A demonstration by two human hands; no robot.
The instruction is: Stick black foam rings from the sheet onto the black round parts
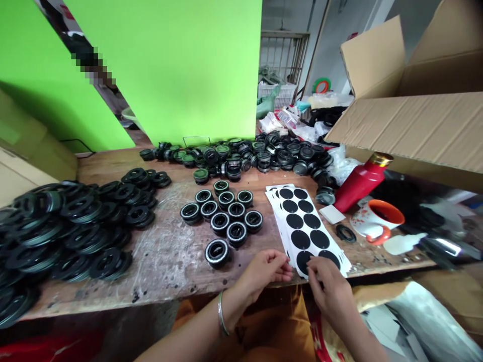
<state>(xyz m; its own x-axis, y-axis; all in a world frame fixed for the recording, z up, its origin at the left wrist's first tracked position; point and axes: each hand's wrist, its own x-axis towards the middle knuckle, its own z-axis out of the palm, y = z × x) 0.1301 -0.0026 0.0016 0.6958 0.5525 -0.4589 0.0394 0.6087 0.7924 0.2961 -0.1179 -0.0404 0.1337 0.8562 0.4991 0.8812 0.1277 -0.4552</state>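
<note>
Sticker sheets (307, 226): left hand (264, 271) and right hand (326, 286) apparently pinch their near edge.

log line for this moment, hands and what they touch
left hand: pinching sheet edge | right hand: fingertips on white sticker sheet of black round discs | nearby: black ring caps on wooden bench

Both my forearms reach in from below, bare. My left hand (264, 271) curls loosely, fingertips pinched together, a bangle on its wrist. My right hand (327, 285) sits just beside it, fingers bent, tips pinching.
</note>
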